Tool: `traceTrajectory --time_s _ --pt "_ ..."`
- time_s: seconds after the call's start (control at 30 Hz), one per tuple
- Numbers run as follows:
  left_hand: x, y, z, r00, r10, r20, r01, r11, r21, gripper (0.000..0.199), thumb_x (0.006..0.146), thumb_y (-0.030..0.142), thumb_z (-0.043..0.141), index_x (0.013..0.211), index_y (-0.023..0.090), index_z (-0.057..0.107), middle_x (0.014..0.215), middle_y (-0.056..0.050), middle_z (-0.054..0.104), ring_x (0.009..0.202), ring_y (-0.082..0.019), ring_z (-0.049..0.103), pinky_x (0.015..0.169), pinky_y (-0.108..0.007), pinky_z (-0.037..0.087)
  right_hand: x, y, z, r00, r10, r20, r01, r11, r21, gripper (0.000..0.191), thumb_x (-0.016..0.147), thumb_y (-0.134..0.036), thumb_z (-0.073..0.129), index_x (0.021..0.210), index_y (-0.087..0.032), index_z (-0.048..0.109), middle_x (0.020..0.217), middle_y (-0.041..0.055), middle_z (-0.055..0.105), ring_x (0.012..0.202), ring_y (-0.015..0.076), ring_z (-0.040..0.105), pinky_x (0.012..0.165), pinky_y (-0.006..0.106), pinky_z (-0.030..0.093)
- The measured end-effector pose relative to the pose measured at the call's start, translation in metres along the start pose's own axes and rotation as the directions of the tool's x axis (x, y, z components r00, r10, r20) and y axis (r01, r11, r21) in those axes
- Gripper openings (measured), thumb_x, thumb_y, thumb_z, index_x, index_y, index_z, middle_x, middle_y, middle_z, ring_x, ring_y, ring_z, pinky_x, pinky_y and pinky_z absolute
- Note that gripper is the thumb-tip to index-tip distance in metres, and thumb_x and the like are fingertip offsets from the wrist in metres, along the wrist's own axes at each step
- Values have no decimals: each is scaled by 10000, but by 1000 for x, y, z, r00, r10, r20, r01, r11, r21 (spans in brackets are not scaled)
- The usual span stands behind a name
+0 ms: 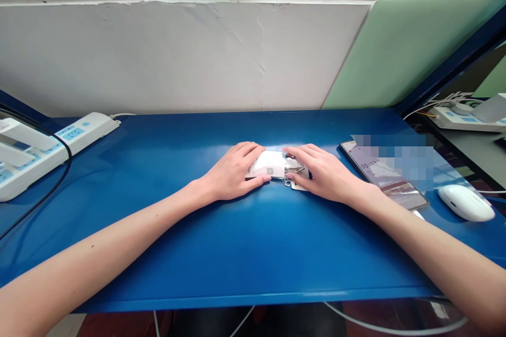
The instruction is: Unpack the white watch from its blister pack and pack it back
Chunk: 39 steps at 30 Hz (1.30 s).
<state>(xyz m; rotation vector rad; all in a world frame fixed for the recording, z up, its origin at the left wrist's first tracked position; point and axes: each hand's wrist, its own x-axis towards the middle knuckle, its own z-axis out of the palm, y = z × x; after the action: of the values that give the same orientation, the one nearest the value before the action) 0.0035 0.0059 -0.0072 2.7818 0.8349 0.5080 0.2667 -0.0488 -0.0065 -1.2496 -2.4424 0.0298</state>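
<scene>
A small clear packet with a white printed label [270, 164] lies at the middle of the blue table [253, 253]. My left hand [240, 171] grips its left end, fingers along the far edge and thumb along the near edge. At the packet's right end, my right hand [314, 171] holds a small item with a metallic part and a pale tag [300, 181] between thumb and fingers. A little silvery piece [288, 182] shows just below the packet. Whether the packet and the right-hand item are joined I cannot tell.
A phone [385, 174] lies beyond my right forearm, with a white mouse [466, 202] farther right. At the left is a white power strip [89, 129] with plugs and a black cable [65, 168]. A wall stands behind the table. Another power strip [466, 118] is at the far right.
</scene>
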Motion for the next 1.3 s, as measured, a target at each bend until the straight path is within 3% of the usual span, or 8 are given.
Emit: traceTrajectory --time_s 0.17,0.43,0.63,0.9,1.03,1.13,1.3 --pt "0 0 0 1000 5 3 -5 1000 7 587 954 538 550 1351 106 512 1360 -185 566 1276 -332 509 1072 -469 437 4 -7 8 995 82 -51 -80 996 41 423 911 -325 633 1283 -136 565 1161 138 724 1071 322 638 887 461 543" --pt "2 1 1 1000 1 9 -1 1000 22 572 959 541 532 1354 128 513 1366 -172 565 1271 -325 516 1069 -469 440 2 5 -9 993 114 -28 -113 993 31 366 891 -372 651 1190 -162 630 1085 114 748 921 281 712 768 391 558" --pt "0 1 0 1000 3 5 -3 1000 25 564 958 525 535 1327 100 526 1354 -188 574 1261 -333 525 1060 -471 449 -1 16 -20 998 58 29 -57 998 -8 216 915 -341 597 1023 -177 688 1067 96 751 841 252 716 711 362 542" --pt "0 1 0 1000 -15 6 15 1000 15 558 951 544 528 1319 125 529 1361 -188 572 1274 -347 525 1067 -486 446 1 16 -25 998 -48 -28 46 995 -93 256 992 -317 461 1040 -188 677 938 111 756 869 273 672 752 392 525" --pt "0 1 0 1000 -21 11 21 1000 8 564 955 557 518 1336 141 526 1367 -182 570 1272 -344 524 1065 -490 445 0 17 -29 993 33 -118 -38 998 -41 247 972 -410 519 952 -221 676 856 82 749 754 242 671 675 362 507" --pt "0 1 0 1000 -17 18 17 1000 6 572 951 555 527 1342 137 530 1372 -185 565 1275 -342 518 1070 -489 440 0 16 -30 981 138 -134 -128 988 84 251 914 -481 607 823 -248 638 777 45 722 664 211 644 602 335 477" --pt "0 1 -1 1000 -21 19 21 1000 -6 569 947 560 535 1334 142 538 1364 -182 571 1272 -340 520 1069 -498 440 3 13 -34 948 282 -148 -228 925 303 266 800 -504 744 786 -269 621 718 3 680 610 190 575 579 337 456"
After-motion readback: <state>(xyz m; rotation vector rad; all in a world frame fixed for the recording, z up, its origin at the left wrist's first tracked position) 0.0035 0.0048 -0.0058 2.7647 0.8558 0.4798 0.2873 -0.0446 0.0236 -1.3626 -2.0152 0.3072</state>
